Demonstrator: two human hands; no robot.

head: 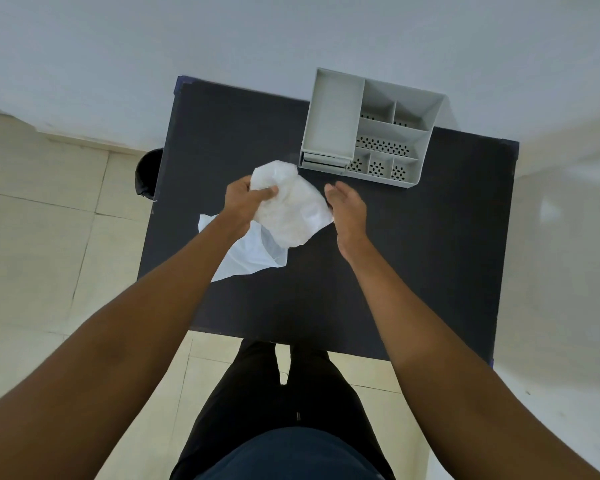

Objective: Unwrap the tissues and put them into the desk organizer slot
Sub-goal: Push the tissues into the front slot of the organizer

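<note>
A white pack of tissues (288, 206) in crinkled clear wrap is held above the middle of the dark table (395, 271). My left hand (245, 199) grips its upper left end. My right hand (349, 211) rests flat against its right side, fingers straight. A loose sheet of clear plastic wrap (250, 254) lies on the table under my left wrist. The grey desk organizer (368, 129) stands at the table's far edge, with one long slot on its left and several small compartments on its right.
A dark round bin (148, 173) stands on the tiled floor by the table's left edge. A white wall runs behind the table. My legs are at the table's near edge.
</note>
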